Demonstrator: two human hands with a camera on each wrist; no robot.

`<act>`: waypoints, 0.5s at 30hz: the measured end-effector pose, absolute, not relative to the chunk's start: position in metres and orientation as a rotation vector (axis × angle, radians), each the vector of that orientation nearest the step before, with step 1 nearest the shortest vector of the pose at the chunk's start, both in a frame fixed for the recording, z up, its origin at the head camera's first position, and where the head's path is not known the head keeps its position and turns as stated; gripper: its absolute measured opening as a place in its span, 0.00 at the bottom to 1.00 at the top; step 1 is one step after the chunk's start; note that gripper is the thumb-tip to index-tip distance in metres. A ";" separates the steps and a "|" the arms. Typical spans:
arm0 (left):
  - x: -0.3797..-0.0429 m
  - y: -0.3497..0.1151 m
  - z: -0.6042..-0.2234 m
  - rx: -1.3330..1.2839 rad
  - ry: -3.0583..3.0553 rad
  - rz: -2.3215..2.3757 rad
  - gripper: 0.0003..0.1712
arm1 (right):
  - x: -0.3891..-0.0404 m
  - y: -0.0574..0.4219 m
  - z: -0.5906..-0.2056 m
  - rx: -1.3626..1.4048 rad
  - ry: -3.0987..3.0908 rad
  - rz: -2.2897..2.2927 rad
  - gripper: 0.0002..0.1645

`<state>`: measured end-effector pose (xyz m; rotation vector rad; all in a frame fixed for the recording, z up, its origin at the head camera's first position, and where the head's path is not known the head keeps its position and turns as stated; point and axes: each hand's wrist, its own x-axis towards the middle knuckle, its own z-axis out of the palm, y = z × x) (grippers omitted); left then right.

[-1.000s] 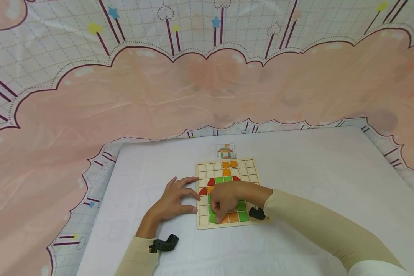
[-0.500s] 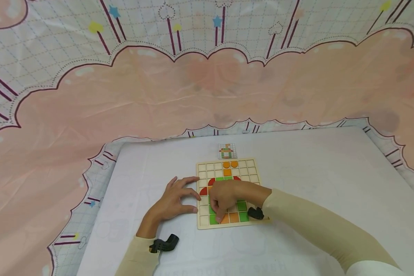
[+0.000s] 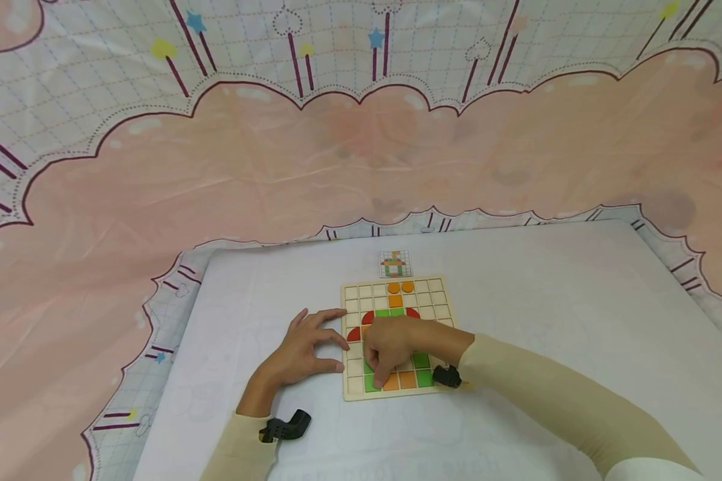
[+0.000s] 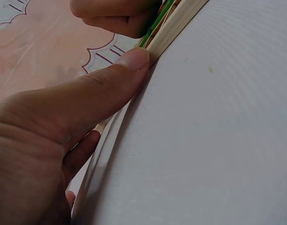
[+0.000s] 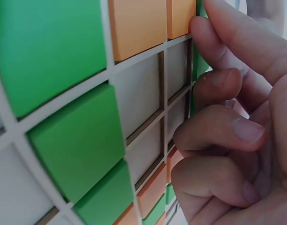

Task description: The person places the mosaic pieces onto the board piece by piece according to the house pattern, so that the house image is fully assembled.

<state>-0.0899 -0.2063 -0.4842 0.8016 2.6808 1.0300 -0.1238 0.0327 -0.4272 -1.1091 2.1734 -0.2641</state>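
A wooden grid board lies on the white table, with green, orange and red pieces in some of its cells. Against the board's left edge rests my left hand, fingers spread; the left wrist view has its thumb touching the wooden side. My right hand is over the board's lower left, most of its fingers curled. One digit reaches down onto a green square tile in the bottom row. In the right wrist view that tile is mostly hidden behind the thumb and forefinger.
A small pattern card lies just beyond the board. Two orange discs and an orange square occupy cells near the far edge. Behind the table hangs a pink patterned cloth.
The green corner tile sat askew a second ago and lies square in its cell now. My right hand stays over it with slight shifts. The left hand has not visibly moved.
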 end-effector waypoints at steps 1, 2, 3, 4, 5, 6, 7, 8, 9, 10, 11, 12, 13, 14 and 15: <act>-0.090 -0.207 -0.484 0.800 2.682 1.029 0.15 | -0.124 0.034 -0.428 -1.116 2.171 -0.286 0.20; -0.089 -0.207 -0.484 0.800 2.683 1.029 0.15 | -0.124 0.036 -0.429 -1.120 2.164 -0.321 0.19; -0.089 -0.207 -0.484 0.799 2.686 1.028 0.15 | -0.125 0.038 -0.430 -1.121 2.156 -0.355 0.19; -0.089 -0.206 -0.485 0.798 2.688 1.027 0.15 | -0.126 0.041 -0.431 -1.122 2.147 -0.399 0.19; -0.089 -0.206 -0.485 0.801 2.690 1.026 0.15 | -0.127 0.044 -0.431 -1.112 2.138 -0.448 0.19; -0.090 -0.206 -0.485 0.802 2.693 1.023 0.15 | -0.128 0.048 -0.431 -1.103 2.133 -0.496 0.18; -0.090 -0.206 -0.485 0.801 2.694 1.020 0.15 | -0.130 0.053 -0.431 -1.085 2.131 -0.545 0.17; -0.090 -0.206 -0.485 0.802 2.696 1.017 0.15 | -0.131 0.058 -0.430 -1.066 2.130 -0.590 0.16; -0.090 -0.206 -0.485 0.801 2.698 1.014 0.15 | -0.133 0.063 -0.430 -1.052 2.139 -0.624 0.16; -0.091 -0.206 -0.486 0.800 2.698 1.013 0.15 | -0.135 0.069 -0.429 -1.031 2.147 -0.661 0.15; -0.091 -0.206 -0.486 0.799 2.698 1.013 0.15 | -0.137 0.076 -0.428 -1.013 2.160 -0.689 0.14; -0.091 -0.206 -0.486 0.794 2.695 1.013 0.15 | -0.138 0.083 -0.426 -1.004 2.179 -0.713 0.14; -0.091 -0.206 -0.486 0.790 2.691 1.019 0.15 | -0.140 0.091 -0.425 -0.988 2.196 -0.744 0.13; -0.091 -0.206 -0.487 0.788 2.684 1.031 0.15 | -0.142 0.099 -0.424 -0.980 2.216 -0.778 0.13; -0.091 -0.207 -0.486 0.784 2.675 1.047 0.15 | -0.143 0.107 -0.422 -0.965 2.237 -0.812 0.12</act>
